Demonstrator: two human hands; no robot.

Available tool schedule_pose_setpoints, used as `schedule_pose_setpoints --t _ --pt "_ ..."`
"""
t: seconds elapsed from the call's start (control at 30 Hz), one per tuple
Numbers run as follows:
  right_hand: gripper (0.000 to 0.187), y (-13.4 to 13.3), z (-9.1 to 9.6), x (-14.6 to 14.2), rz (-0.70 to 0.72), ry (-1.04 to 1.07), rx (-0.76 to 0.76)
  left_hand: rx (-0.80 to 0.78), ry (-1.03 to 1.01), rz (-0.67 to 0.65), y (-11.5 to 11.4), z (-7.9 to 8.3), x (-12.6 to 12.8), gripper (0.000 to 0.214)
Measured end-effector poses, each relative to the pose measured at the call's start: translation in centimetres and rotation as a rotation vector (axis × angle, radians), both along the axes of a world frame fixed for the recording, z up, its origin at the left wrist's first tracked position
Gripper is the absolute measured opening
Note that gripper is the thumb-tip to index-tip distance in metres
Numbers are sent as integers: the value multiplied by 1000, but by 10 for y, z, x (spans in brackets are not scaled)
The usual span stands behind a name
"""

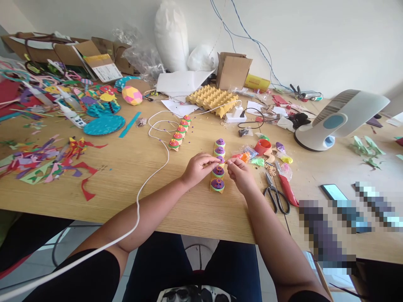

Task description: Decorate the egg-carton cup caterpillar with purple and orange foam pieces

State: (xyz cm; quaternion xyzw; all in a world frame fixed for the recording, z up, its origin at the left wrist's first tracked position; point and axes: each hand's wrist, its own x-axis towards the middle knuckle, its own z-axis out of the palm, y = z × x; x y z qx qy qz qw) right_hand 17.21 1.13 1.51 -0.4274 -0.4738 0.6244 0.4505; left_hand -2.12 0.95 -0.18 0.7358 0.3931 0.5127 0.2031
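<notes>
A row of egg-carton cups point(217, 184) with purple tops, green bands and yellow rings stands in front of me; the nearest ones have small dark face-like marks. My left hand point(199, 168) reaches in from the left, thumb and fingertips pinched together at the middle cup. From the right, my right hand point(240, 175) is closed in a pinch by the same cup. A tiny thin orange piece shows at its fingertips, too small to name surely. Farther left stands a second row of cups point(179, 137) with red tops and green bands.
Scissors point(275, 195) and a red-handled knife point(288, 189) lie right of my right hand, below bagged coloured clay point(244, 156). A white cable point(143, 188) crosses my left arm. A white fan point(336, 119), yellow egg tray point(212, 100) and paper scraps point(47, 163) surround the work area.
</notes>
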Motion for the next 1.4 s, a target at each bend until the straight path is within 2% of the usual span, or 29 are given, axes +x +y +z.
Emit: schedule_pose_setpoints --t 0.13,0.27,0.43,0.67,0.83,1.03,1.4 --pt "34 6 -3 0 -41 9 -7 -77 -37 43 9 -11 -2 25" --pt "36 12 -6 1 -60 8 -10 -233 -88 -94 19 -22 -2 44" --pt "38 16 -9 1 -75 13 -25 -236 -106 -161 23 -29 0 46" --pt "37 17 -9 0 -82 33 -44 -308 -114 -170 19 -21 -1 46" --pt "35 14 -9 1 -22 -3 -85 -368 -172 -215 17 -20 -3 40" --pt "39 13 -13 -2 -4 -8 -56 -405 -222 -187 16 -24 1 27" --pt "38 11 -14 -1 35 -106 -28 -479 -248 -166 13 -16 1 24"
